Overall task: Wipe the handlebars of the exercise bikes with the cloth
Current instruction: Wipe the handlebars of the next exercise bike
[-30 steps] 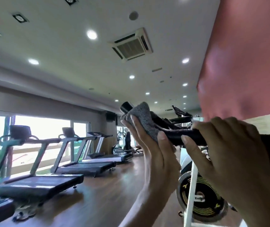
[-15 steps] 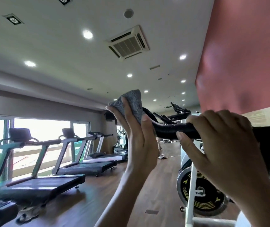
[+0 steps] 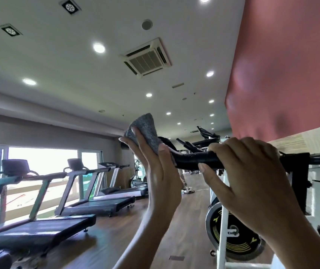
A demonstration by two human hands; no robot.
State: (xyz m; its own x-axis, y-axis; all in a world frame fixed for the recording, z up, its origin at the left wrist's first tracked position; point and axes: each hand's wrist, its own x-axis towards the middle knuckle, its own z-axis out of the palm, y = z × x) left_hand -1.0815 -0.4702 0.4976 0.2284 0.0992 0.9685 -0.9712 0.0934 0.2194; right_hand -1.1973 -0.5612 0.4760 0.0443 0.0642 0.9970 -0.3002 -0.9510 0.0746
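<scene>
A black handlebar (image 3: 192, 161) of a white exercise bike (image 3: 222, 220) runs across the middle of the view. My left hand (image 3: 159, 171) holds a grey cloth (image 3: 145, 131) wrapped over the handlebar's upturned left end, fingers and thumb around it. The end of the bar is hidden under the cloth. My right hand (image 3: 246, 171) grips the bar just right of the cloth, fingers curled over the top. The bike's black flywheel (image 3: 233, 237) with yellow stripes shows below my right hand.
Several treadmills (image 3: 73, 206) line the windows on the left, over a wooden floor (image 3: 136, 239). More bike handlebars (image 3: 203, 136) stand further back. A red wall panel (image 3: 283, 65) rises on the right. A ceiling air vent (image 3: 145, 58) hangs overhead.
My left hand slid the cloth left and up along the handlebar to its tip. My right hand kept its grip on the bar.
</scene>
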